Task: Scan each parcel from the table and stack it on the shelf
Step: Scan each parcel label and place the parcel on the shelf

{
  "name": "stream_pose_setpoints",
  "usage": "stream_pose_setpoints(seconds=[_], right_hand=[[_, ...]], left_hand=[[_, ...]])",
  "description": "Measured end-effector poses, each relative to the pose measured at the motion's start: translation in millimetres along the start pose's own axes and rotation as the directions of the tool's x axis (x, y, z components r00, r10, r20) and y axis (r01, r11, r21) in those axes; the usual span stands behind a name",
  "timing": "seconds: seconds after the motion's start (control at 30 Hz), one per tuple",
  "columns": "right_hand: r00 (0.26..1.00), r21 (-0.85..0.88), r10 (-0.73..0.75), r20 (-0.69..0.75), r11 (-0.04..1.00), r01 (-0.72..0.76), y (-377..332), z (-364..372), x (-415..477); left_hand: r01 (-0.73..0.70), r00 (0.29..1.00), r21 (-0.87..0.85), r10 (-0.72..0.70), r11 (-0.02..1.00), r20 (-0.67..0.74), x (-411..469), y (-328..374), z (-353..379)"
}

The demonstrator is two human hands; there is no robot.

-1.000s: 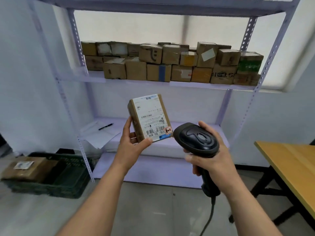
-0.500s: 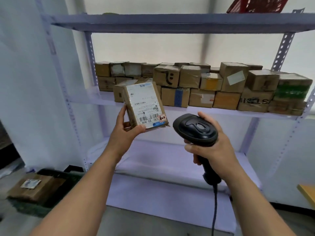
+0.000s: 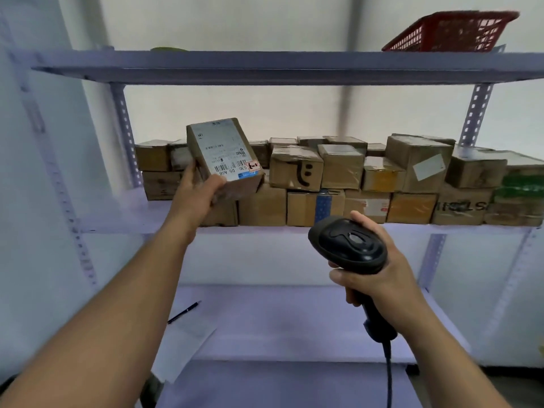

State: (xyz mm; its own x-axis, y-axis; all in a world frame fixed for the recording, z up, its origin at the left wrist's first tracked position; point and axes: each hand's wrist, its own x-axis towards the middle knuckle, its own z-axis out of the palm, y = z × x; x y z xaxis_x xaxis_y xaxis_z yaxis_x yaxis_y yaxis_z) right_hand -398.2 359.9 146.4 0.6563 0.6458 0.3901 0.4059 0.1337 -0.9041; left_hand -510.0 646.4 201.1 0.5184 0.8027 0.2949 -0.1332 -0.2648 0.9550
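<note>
A small labelled parcel (image 3: 224,158) is gripped by the left hand (image 3: 197,192), raised before the stacked boxes (image 3: 341,184) on the middle shelf (image 3: 117,219). A scanner (image 3: 348,245) is clasped in the right hand (image 3: 379,278). Neighbouring boxes could be dislodged if it is pushed in carelessly.

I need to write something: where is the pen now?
In the head view, the pen lies on the left of the lower shelf, next to the white paper.
</note>
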Motion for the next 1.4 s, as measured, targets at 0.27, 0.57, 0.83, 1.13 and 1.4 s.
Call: stream_pose_setpoints(seconds=[0.27,0.57,0.83,1.13,1.4], right_hand=[[0.994,-0.037,0.025,-0.106,0.999,-0.029,10,34,31],[0.973,-0.083,0.041,-0.226,0.995,-0.062,16,57,38],[0.958,-0.078,0.048,-0.282,0.994,-0.072,19,60,34],[0.966,-0.061,0.041,-0.256,0.996,-0.059,19,48,23],[0.966,-0.016,0.054,-0.253,0.998,-0.061,19,10,-14]], left_hand=[[0.028,0.984,0.097,-0.045,0.995,0.172,85,2,6],[-0.053,0.973,0.302,-0.018,0.952,0.229,119,-22,15],[-0.146,0.964,0.328,0.06,0.933,0.258,119,-35,21],[-0.262,0.964,0.403,0.258,0.877,0.064,79,-35,25],[-0.506,0.851,0.394,0.517,0.767,0.087,-14,-57,66]])
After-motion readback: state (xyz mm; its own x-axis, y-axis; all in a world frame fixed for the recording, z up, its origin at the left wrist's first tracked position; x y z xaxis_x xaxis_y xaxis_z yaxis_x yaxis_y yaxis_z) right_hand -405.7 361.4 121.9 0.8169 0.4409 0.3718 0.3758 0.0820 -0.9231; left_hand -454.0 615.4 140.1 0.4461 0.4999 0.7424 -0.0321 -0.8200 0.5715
